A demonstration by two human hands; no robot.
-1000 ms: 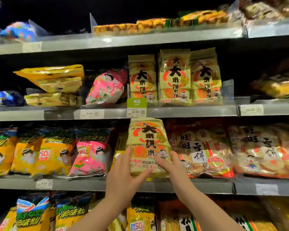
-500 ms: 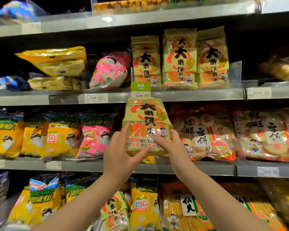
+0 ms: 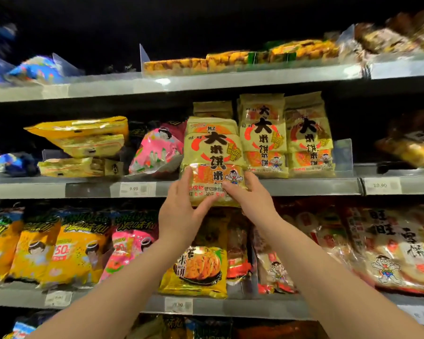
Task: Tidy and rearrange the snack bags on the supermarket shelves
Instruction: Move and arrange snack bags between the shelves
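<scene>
**Yellow cracker bag held at the middle shelf edge**

Three grey metal shelves (image 3: 304, 187) are running across the view, each with a flat front lip carrying price tags (image 3: 137, 189). Open room is showing on the middle shelf between the tilted pink bag (image 3: 154, 152) and the two upright yellow packs (image 3: 285, 138) standing touching side by side; a clear plastic divider (image 3: 343, 152) is closing off their right side. On the lower shelf, a row of glossy orange bags (image 3: 59, 250) is sitting to the left and crinkly clear rice cracker bags (image 3: 387, 250) to the right.

The yellow cracker bag (image 3: 213, 155), a soft rectangular pack, is standing upright in front of the middle shelf's lip, its bottom hanging below the edge. The left hand (image 3: 181, 216) is clamping its lower left corner, and the right hand (image 3: 250, 196) is gripping its lower right side, thumb across the front.
</scene>
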